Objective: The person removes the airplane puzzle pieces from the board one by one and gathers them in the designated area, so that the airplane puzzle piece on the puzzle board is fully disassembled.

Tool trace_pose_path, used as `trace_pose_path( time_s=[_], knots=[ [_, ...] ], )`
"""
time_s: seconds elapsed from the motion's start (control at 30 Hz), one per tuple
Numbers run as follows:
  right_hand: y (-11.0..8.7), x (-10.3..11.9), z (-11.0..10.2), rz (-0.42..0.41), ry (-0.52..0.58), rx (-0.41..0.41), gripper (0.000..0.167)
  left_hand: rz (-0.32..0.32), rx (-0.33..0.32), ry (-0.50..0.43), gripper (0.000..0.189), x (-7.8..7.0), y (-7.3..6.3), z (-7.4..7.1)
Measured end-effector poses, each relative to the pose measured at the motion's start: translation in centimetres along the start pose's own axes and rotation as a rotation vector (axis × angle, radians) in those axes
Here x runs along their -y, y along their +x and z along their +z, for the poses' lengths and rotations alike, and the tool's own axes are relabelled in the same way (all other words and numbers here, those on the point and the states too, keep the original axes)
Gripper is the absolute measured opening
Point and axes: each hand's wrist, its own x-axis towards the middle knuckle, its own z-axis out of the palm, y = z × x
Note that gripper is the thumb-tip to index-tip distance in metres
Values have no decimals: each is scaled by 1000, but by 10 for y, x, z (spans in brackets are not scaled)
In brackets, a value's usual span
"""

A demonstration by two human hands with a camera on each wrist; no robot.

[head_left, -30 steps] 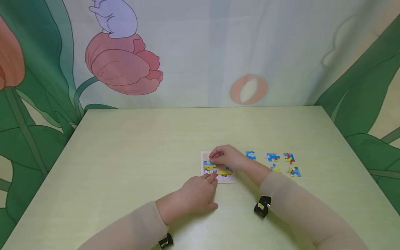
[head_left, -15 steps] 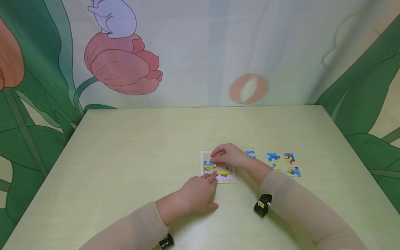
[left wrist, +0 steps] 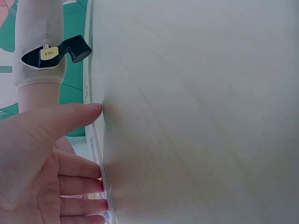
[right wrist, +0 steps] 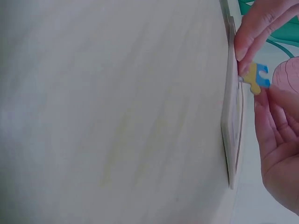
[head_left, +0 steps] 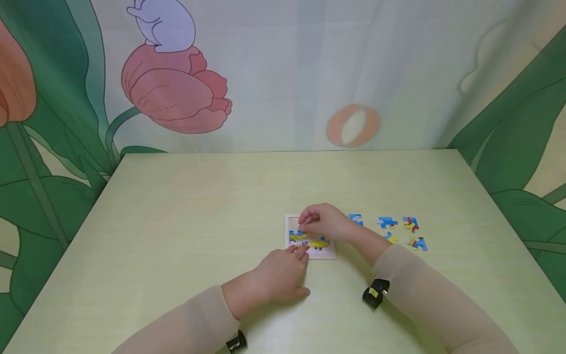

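Note:
In the head view, my right hand (head_left: 326, 221) is over the upper right part of a small framed puzzle board (head_left: 287, 221). It pinches a yellow and blue jigsaw piece (right wrist: 257, 77) between thumb and fingertips. The right wrist view shows that piece tilted up from the board, its lower edge close to the surface. My left hand (head_left: 280, 275) rests its extended fingertips on the board's lower left part, thumb held apart. Yellow print (head_left: 319, 244) on a laid piece shows between the hands. Fingers hide some of the board.
Several loose jigsaw pieces lie right of the board, among them a blue piece (head_left: 387, 222), a blue and red one (head_left: 411, 223) and another (head_left: 417, 243). The right forearm passes just in front of them. A printed curtain (head_left: 265, 73) hangs behind the table (head_left: 177, 221).
Both hands stay almost in place. The right hand shifts very slightly to the right, and the pinched piece's blue edge sits a little lower in the head view.

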Motion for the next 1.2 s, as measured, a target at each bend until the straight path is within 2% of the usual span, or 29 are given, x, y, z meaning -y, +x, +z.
trace_pose_path(
  time_s=[0.1,0.17,0.37,0.57,0.83,1.2],
  knots=[
    [-1,2,0,-54,-34,15,9,0,-6,12,73,0,0,-1],
    [-1,3,0,-60,-47,1,9,-3,-5,17,73,0,0,-1],
    [6,-2,-2,50,2,-80,12,-21,4,1,74,0,0,-2],
    [9,-7,-6,137,41,-59,16,-37,23,-17,75,-1,0,-3],
    [8,-11,-10,156,18,-77,18,-41,28,-7,75,-1,0,-2],
    [-6,-23,-22,145,68,-85,22,-37,26,-14,74,-3,0,-2]
  ],
)
